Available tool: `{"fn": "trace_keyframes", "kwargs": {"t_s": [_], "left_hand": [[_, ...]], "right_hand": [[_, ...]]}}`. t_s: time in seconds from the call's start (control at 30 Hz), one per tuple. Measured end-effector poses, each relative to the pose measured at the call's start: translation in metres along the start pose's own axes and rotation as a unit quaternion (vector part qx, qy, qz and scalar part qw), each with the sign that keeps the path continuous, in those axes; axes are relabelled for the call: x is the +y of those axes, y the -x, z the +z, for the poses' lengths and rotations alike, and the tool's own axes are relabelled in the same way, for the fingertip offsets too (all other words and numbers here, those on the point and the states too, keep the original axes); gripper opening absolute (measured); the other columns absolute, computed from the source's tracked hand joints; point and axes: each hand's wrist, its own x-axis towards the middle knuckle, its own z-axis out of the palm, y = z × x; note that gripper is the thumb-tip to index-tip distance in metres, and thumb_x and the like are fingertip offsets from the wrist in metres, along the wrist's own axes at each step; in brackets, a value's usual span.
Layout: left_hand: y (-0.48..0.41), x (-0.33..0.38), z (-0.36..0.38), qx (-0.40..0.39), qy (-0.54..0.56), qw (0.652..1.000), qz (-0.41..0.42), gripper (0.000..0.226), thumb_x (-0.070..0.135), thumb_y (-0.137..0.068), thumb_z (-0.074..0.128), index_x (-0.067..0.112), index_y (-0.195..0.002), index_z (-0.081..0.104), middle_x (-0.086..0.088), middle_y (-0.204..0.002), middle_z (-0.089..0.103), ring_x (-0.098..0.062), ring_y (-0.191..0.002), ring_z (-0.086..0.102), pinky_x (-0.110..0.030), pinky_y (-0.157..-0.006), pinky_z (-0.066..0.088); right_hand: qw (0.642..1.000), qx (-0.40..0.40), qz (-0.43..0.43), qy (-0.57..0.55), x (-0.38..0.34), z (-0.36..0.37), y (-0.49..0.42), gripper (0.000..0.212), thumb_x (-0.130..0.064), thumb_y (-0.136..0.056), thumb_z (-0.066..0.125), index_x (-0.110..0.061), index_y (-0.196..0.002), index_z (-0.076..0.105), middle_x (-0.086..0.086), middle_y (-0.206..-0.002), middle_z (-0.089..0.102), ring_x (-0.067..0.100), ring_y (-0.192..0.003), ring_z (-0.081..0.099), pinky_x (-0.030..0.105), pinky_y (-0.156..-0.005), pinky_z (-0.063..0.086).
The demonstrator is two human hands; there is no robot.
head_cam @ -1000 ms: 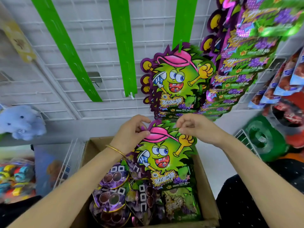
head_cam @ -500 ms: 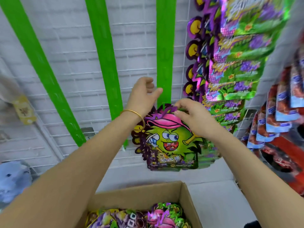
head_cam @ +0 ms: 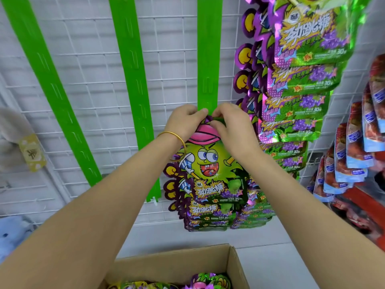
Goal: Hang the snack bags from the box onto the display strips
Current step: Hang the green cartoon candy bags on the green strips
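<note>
Both hands pinched on the top edge of a snack bag (head_cam: pixel 210 163) — left hand (head_cam: pixel 184 119) and right hand (head_cam: pixel 231 124) side by side, fingertips touching at the foot of the bare part of a green strip (head_cam: pixel 208 59). Bag held flat against more bags (head_cam: pixel 208 215) stacked below it on the same strip. Gold bangle (head_cam: pixel 177 142) on the left wrist. Two further strips (head_cam: pixel 131 80) to the left on a white wire grid (head_cam: pixel 177 59) — box (head_cam: pixel 177 265) below, more bags inside.

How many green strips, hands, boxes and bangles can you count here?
Green strips: 3
Hands: 2, left hand, right hand
Boxes: 1, cardboard box
Bangles: 1, gold bangle
Total: 7
</note>
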Motion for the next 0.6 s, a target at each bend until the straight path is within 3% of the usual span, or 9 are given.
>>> {"fn": "trace_keyframes", "kwargs": {"t_s": [0.1, 0.33, 0.43, 0.6], "left_hand": [[0.0011, 0.0023, -0.0012, 0.000, 0.001, 1.000, -0.005, 0.043, 0.029, -0.089, 0.054, 0.018, -0.051, 0.038, -0.001, -0.053, 0.034, -0.015, -0.052, 0.033, -0.030, -0.052, 0.024], [0.0041, 0.0029, -0.0040, -0.004, 0.050, 0.998, -0.027, 0.025, 0.031, -0.088, 0.057, 0.010, -0.073, 0.059, -0.010, -0.068, 0.048, -0.019, -0.063, 0.042, -0.028, -0.060, 0.032], [0.0040, 0.0021, -0.0034, -0.005, 0.043, 0.999, -0.033, 0.030, 0.033, -0.088, 0.056, 0.015, -0.065, 0.057, -0.003, -0.060, 0.050, -0.016, -0.060, 0.045, -0.027, -0.060, 0.037], [-0.0002, 0.0011, -0.0050, 0.014, 0.037, 0.999, -0.029, 0.034, 0.033, -0.088, 0.055, 0.015, -0.059, 0.055, -0.006, -0.060, 0.051, -0.022, -0.064, 0.047, -0.032, -0.067, 0.040]], "right_hand": [[1.000, 0.008, 0.008, 0.023, -0.0056, 0.0012, 0.0014, 0.014, -0.012, -0.088, 0.058, -0.004, -0.100, 0.057, 0.014, -0.102, 0.058, 0.031, -0.095, 0.054, 0.041, -0.082, 0.043], [0.999, 0.006, 0.029, 0.029, -0.0038, 0.0064, 0.0072, 0.012, -0.012, -0.090, 0.056, -0.005, -0.098, 0.055, 0.013, -0.101, 0.057, 0.030, -0.091, 0.054, 0.040, -0.077, 0.043], [0.999, 0.025, 0.022, 0.023, -0.0020, 0.0067, 0.0097, 0.013, -0.012, -0.090, 0.055, -0.004, -0.100, 0.055, 0.013, -0.102, 0.057, 0.029, -0.093, 0.053, 0.037, -0.077, 0.040], [0.998, 0.034, -0.001, 0.045, -0.0056, 0.0028, 0.0025, 0.015, -0.012, -0.091, 0.053, -0.003, -0.103, 0.055, 0.014, -0.104, 0.057, 0.031, -0.095, 0.052, 0.038, -0.078, 0.039]]}}
